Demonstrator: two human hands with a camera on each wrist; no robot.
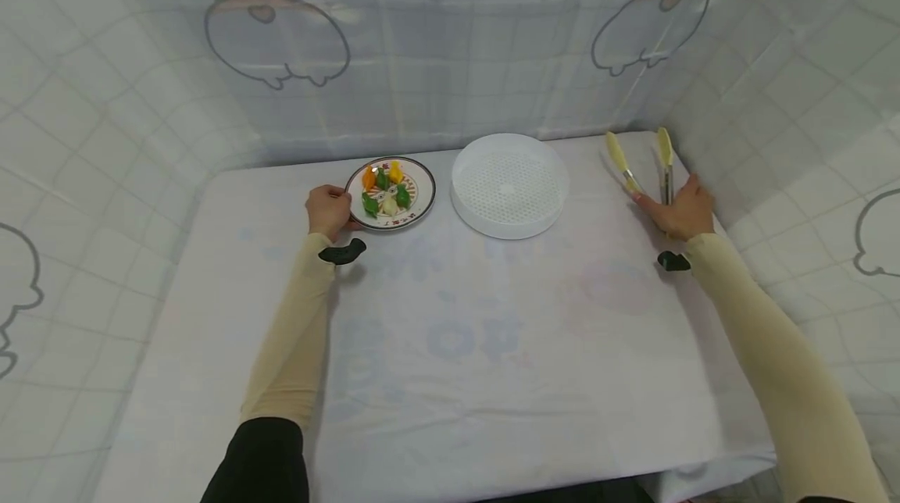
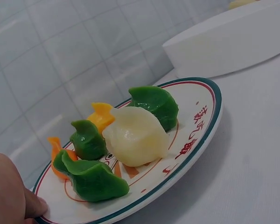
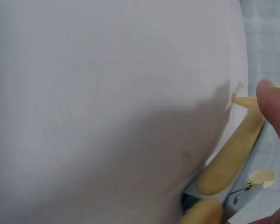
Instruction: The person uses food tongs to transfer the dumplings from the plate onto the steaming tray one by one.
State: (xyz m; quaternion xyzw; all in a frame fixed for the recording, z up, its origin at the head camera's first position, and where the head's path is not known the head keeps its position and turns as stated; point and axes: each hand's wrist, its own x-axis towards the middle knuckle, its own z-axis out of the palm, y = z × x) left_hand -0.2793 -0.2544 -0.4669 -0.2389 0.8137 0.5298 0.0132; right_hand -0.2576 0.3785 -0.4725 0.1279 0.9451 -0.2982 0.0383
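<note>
At the plate's left rim, my left hand (image 1: 328,210) grips a round white plate (image 1: 424,194) with a dark green edge and red lettering. Several dumplings lie on it: green ones (image 2: 91,179), a yellow one (image 2: 101,115), an orange one (image 2: 60,158) and a whitish one (image 2: 136,135). On the far right, my right hand (image 1: 678,210) holds a pair of metal tongs (image 1: 666,150) with yellow tips and yellow grip pads. Their two arms are spread apart and point away from me. The thumb shows beside the tongs in the right wrist view.
Between the hands, at the back of the table, stands a round white steamer tray (image 1: 509,187) with a perforated base. A white cloth (image 1: 450,378) with faint print covers the table. Tile-patterned curtains (image 1: 450,42) with cartoon animals hang behind and at both sides.
</note>
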